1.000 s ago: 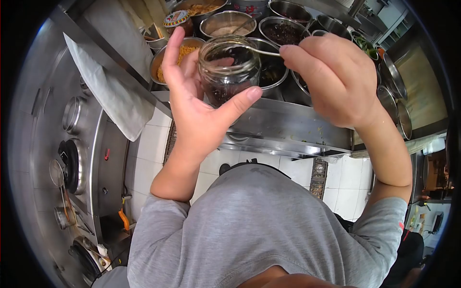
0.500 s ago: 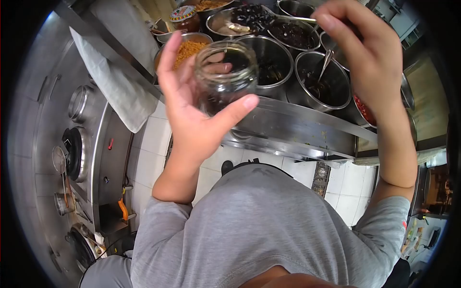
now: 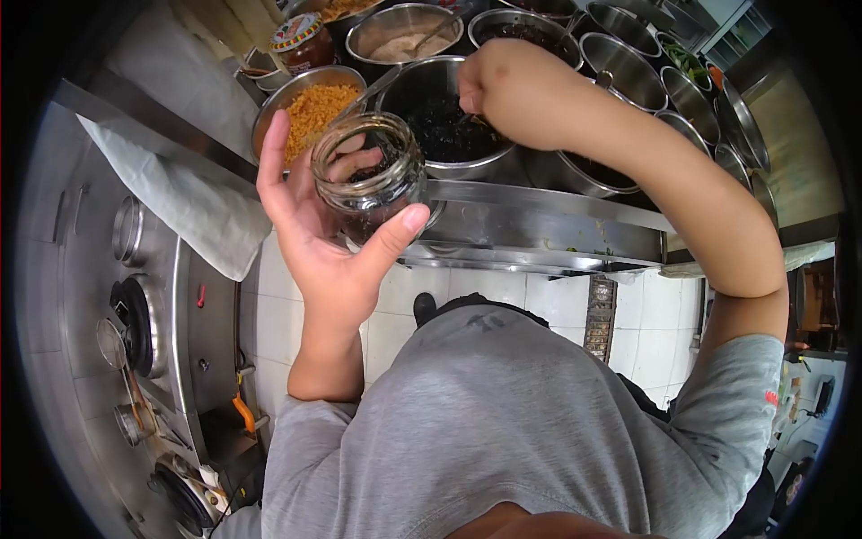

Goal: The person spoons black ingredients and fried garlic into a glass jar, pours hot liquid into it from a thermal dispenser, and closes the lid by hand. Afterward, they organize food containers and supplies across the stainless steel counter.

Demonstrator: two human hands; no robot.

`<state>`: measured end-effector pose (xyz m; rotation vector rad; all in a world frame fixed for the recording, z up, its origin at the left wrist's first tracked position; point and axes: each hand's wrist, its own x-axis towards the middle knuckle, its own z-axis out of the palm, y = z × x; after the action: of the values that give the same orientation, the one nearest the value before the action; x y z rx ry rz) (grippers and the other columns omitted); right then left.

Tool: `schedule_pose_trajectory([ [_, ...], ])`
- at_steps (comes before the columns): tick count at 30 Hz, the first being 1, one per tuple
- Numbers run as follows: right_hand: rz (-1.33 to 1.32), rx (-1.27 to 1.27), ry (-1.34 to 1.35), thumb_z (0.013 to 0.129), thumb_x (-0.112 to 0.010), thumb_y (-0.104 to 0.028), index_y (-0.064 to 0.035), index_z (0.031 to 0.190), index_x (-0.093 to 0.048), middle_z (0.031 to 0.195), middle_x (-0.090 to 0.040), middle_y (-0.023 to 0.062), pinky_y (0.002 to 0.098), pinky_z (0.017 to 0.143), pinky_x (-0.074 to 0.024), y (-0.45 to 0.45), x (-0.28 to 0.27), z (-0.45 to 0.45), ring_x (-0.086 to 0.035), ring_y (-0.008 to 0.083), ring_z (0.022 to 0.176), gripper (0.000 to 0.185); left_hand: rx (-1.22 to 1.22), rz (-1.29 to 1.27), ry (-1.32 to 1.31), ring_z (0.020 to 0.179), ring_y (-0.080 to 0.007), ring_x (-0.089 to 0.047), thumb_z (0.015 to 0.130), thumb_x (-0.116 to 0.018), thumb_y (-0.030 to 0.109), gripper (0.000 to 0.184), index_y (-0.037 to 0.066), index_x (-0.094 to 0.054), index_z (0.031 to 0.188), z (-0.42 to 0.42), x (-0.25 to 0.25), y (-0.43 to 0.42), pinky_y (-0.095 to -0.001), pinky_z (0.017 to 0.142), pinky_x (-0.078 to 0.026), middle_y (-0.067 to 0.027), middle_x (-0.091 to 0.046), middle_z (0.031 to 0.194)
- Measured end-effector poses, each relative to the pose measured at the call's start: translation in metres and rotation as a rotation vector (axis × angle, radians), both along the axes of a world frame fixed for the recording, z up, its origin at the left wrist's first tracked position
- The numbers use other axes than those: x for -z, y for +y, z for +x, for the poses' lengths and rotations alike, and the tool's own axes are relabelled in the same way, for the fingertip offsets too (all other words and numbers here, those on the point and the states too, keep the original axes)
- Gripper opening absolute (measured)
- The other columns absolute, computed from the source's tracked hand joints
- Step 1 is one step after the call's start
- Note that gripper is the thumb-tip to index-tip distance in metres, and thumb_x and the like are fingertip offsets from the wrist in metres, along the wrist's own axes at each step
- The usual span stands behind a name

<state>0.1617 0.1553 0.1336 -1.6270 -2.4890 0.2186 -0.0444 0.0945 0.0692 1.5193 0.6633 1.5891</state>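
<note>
An open glass jar [image 3: 373, 184] with some dark bits inside is gripped in my left hand [image 3: 332, 251], its mouth tilted up. Just right of it, a steel pot [image 3: 467, 168] holds a dark, shiny food [image 3: 442, 126]. Over that pot my right hand [image 3: 512, 94] is closed, fingers pointing down toward the dark food; the spoon seen earlier in this hand is mostly hidden now. Orange crumbs [image 3: 316, 115] fill a steel bowl [image 3: 268, 112] behind the jar.
A lidded jar [image 3: 301, 43] stands at the back left, near a bowl of pale powder [image 3: 404, 45]. Several more steel pots line the counter to the right. The steel counter edge [image 3: 539, 216] runs in front. A stove area [image 3: 148, 332] is at far left.
My right hand has come down and left from above the back bowls to the pot of dark food. My left hand and the jar sit lower and further left in view.
</note>
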Motion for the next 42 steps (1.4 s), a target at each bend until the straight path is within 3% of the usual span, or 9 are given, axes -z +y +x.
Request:
schedule_pose_trajectory([
  [3,-0.041,-0.071,0.060,0.082,-0.062,-0.011,0.0027,0.085,-0.065,0.076,-0.065,0.0138,0.0364,0.064,-0.0470,0.005,-0.008,0.012,-0.061,0.0238,0.070,0.014,0.000,-0.001,-0.002,0.108,-0.0244,-0.056,0.067,-0.085,0.007,0.108,0.005,-0.013,0.147,-0.001,0.000,0.002,-0.0357,0.091,-0.049,-0.0194,-0.051,0.123],
  [8,-0.407,0.334,0.316,0.083,-0.063,-0.015,-0.0031,0.083,-0.068,0.063,-0.054,-0.0004,0.0262,0.042,-0.0297,-0.001,-0.032,0.025,-0.041,0.0066,0.050,0.014,-0.059,0.021,0.054,0.107,-0.0241,-0.057,0.065,-0.086,0.009,0.108,0.003,-0.016,0.146,-0.007,-0.002,0.004,-0.0353,0.090,-0.049,-0.0180,-0.054,0.119],
  [16,-0.357,0.360,0.590,0.081,-0.062,-0.016,-0.0063,0.090,-0.065,0.066,-0.053,-0.0040,0.0169,0.043,-0.0244,0.001,-0.057,0.066,-0.036,-0.0001,0.051,0.015,-0.122,0.096,0.236,0.102,-0.0232,-0.062,0.066,-0.083,0.007,0.099,0.003,-0.023,0.145,-0.004,-0.021,0.014,-0.0336,0.089,-0.049,-0.0182,-0.056,0.114],
  [19,-0.327,0.414,0.651,0.090,-0.058,-0.018,-0.0020,0.089,-0.066,0.067,-0.058,0.0040,0.0259,0.055,-0.0398,-0.013,-0.086,0.047,-0.050,0.0120,0.059,0.018,-0.142,0.123,0.292,0.099,-0.0229,-0.063,0.066,-0.082,0.006,0.098,0.004,-0.024,0.145,-0.001,-0.025,0.018,-0.0337,0.088,-0.050,-0.0187,-0.057,0.112],
  [23,0.240,-0.014,0.436,0.089,-0.061,-0.014,0.0019,0.089,-0.063,0.079,-0.063,0.0027,0.0258,0.067,-0.0439,-0.038,-0.061,0.013,-0.056,0.0116,0.073,0.016,-0.070,0.109,0.211,0.105,-0.0239,-0.060,0.067,-0.082,0.003,0.099,0.001,-0.020,0.145,0.007,-0.033,0.019,-0.0344,0.092,-0.048,-0.0183,-0.058,0.116],
  [25,0.521,-0.201,0.215,0.083,-0.062,-0.004,0.0012,0.090,-0.062,0.078,-0.062,0.0084,0.0291,0.064,-0.0468,-0.053,-0.053,0.000,-0.059,0.0193,0.071,0.009,-0.019,0.119,0.132,0.108,-0.0244,-0.059,0.068,-0.082,0.002,0.101,-0.001,-0.018,0.145,0.009,-0.034,0.019,-0.0351,0.094,-0.046,-0.0184,-0.057,0.119],
  [29,0.878,-0.472,0.028,0.068,-0.064,0.002,0.0008,0.094,-0.064,0.076,-0.061,0.0085,0.0325,0.053,-0.0467,-0.064,-0.047,0.002,-0.058,0.0234,0.062,0.026,0.030,0.161,0.012,0.111,-0.0253,-0.057,0.068,-0.082,0.002,0.105,0.001,-0.012,0.147,0.007,-0.030,0.018,-0.0358,0.095,-0.047,-0.0193,-0.054,0.123],
  [35,0.952,-0.573,0.008,0.060,-0.063,0.008,0.0041,0.099,-0.064,0.074,-0.061,0.0111,0.0318,0.048,-0.0440,-0.078,-0.050,0.009,-0.056,0.0222,0.058,0.039,0.020,0.196,-0.001,0.114,-0.0254,-0.055,0.067,-0.083,0.003,0.109,0.003,-0.009,0.148,0.004,-0.021,0.015,-0.0362,0.097,-0.047,-0.0180,-0.051,0.127],
  [42,0.814,-0.375,0.257,0.084,-0.060,0.008,0.0058,0.097,-0.061,0.083,-0.064,0.0137,0.0291,0.061,-0.0452,-0.075,-0.042,0.000,-0.057,0.0228,0.067,0.013,0.043,0.273,0.020,0.117,-0.0260,-0.053,0.067,-0.083,0.004,0.110,0.003,-0.008,0.148,-0.002,-0.013,0.023,-0.0372,0.098,-0.047,-0.0184,-0.049,0.129],
])
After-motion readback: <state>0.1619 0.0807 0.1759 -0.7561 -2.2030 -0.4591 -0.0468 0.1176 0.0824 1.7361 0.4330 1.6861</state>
